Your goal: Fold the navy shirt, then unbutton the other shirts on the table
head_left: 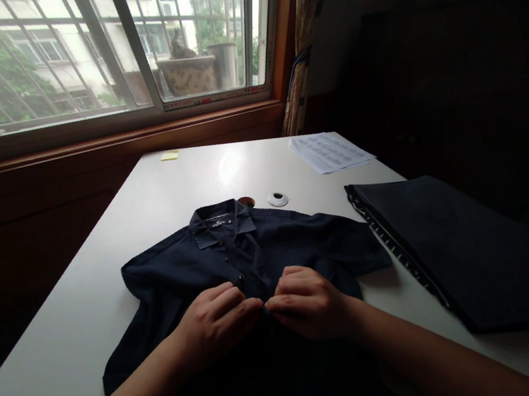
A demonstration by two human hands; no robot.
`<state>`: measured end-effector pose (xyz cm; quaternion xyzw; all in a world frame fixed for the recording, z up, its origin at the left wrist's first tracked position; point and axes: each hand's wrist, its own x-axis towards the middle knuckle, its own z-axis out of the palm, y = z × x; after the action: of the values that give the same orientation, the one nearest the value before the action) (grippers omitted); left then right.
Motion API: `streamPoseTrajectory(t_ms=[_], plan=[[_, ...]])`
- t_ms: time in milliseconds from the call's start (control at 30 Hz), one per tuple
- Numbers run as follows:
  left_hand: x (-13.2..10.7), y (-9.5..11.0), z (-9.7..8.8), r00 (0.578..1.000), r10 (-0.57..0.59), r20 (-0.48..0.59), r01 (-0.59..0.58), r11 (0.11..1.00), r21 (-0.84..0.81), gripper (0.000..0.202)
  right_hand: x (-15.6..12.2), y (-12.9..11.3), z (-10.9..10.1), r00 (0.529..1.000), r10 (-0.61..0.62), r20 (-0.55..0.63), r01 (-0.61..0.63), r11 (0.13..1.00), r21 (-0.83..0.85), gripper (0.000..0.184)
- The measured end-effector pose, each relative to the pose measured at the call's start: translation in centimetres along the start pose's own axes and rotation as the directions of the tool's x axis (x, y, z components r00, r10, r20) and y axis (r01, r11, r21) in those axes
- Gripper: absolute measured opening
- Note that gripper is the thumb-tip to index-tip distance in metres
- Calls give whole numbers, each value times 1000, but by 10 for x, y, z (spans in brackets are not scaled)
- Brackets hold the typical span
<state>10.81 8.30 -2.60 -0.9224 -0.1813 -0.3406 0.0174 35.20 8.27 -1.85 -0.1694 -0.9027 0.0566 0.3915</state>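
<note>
A dark navy short-sleeved shirt (166, 275) lies face up on the white table (65, 339), collar toward the window. My left hand (217, 321) and my right hand (307, 302) meet at the shirt's front placket, fingers curled and pinching the fabric near a button. The top of the placket is open, with small buttons showing below the collar.
A dark folded cloth with a dotted edge (454, 240) lies at the right. Printed paper sheets (330, 151) sit at the far right, a yellow sticky note (169, 155) at the far edge, and a cable grommet (277, 199) behind the collar. A wooden sill and window stand beyond.
</note>
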Motion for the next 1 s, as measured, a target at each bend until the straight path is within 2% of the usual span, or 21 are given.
streamPoseTrajectory(t_ms=[333, 600, 900, 1000], plan=[[5, 2, 0, 999, 39, -26, -38, 998, 43, 14, -2, 0, 2, 1000, -15, 6, 15, 1000, -24, 6], [6, 6, -1, 999, -8, -54, 10, 999, 42, 11, 2, -3, -1, 1000, -31, -3, 30, 999, -38, 7], [-4, 8, 1, 998, -41, -57, 43, 998, 41, 22, 6, -6, -2, 994, 78, 81, -84, 994, 70, 9], [-2, 8, 1, 997, -50, -56, 52, 998, 29, 22, 7, -6, -2, 995, 57, 82, -60, 997, 41, 9]])
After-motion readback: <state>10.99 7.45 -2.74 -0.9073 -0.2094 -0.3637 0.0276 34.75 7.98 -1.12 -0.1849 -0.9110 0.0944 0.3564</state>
